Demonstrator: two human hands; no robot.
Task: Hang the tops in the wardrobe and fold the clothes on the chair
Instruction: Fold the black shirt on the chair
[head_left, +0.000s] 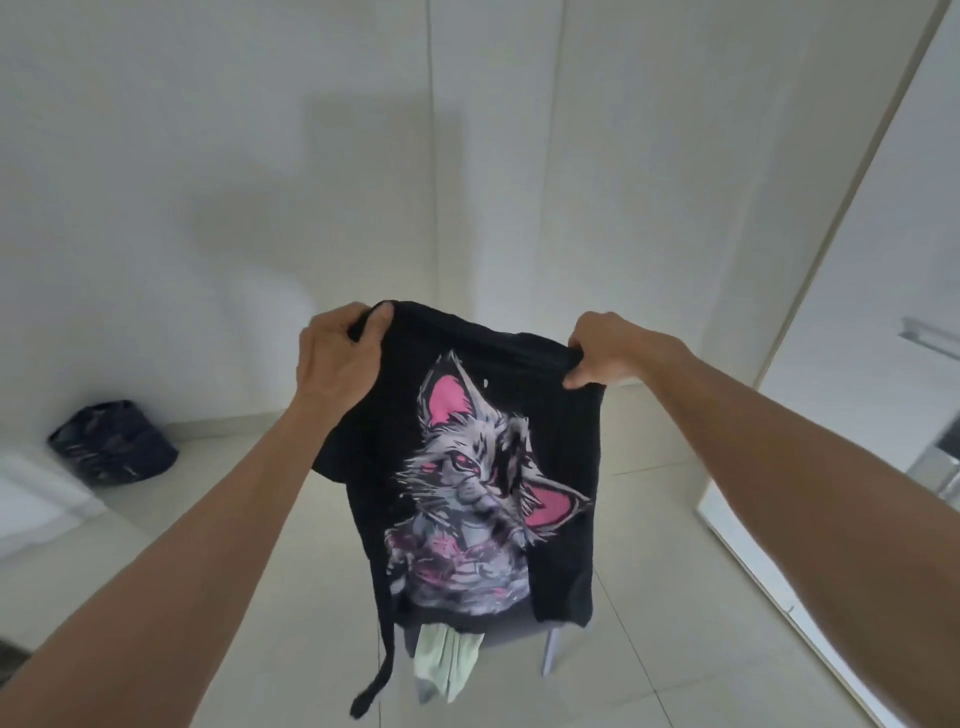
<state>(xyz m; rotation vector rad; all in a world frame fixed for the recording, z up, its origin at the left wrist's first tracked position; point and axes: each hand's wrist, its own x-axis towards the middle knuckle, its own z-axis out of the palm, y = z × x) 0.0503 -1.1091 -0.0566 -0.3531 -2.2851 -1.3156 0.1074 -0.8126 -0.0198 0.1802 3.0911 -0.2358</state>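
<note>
A black top (561, 467) with a grey and pink cat print hangs in the air in front of me, print facing me. My left hand (337, 358) grips its upper left edge and my right hand (610, 348) pinches its upper right edge. The top hides most of a grey chair (550, 649) beneath it. A pale green garment (449, 665) lies on the chair seat and droops over its front edge. A thin black strip of the top dangles at the lower left.
A dark bin (111, 444) lined with a bag stands on the tiled floor by the left wall. White wardrobe doors (649, 182) fill the back. A white open door (857, 322) with a metal handle stands at the right.
</note>
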